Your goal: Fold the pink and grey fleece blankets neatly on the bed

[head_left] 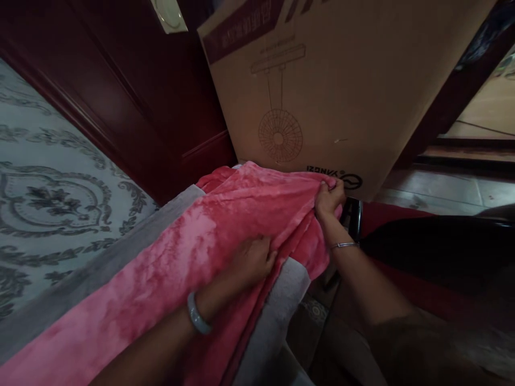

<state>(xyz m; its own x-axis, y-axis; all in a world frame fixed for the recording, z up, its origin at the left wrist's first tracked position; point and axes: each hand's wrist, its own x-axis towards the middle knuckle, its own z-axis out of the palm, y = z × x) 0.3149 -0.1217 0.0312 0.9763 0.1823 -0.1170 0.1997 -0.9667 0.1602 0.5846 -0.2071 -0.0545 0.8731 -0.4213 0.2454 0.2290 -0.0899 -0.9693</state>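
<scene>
A pink plush blanket [193, 230] is spread lengthwise over a grey cover [156, 220], which shows along both sides. My left hand [254, 258], with a pale bangle at the wrist, has its fingers closed on a fold near the blanket's right edge. Farther off, my right hand [330, 198] grips the blanket's far right corner and pulls it taut. A thin silver bracelet circles that wrist. Between the two hands the cloth is creased and bunched, and part of it hangs over the side.
A tall cardboard box [341, 96], printed with a fan drawing, stands upside down just beyond the blanket. Behind it on the left is a dark red door [132, 91]. Patterned wallpaper [60, 198] covers the left wall. A dark chair-like shape [442, 246] stands at the right.
</scene>
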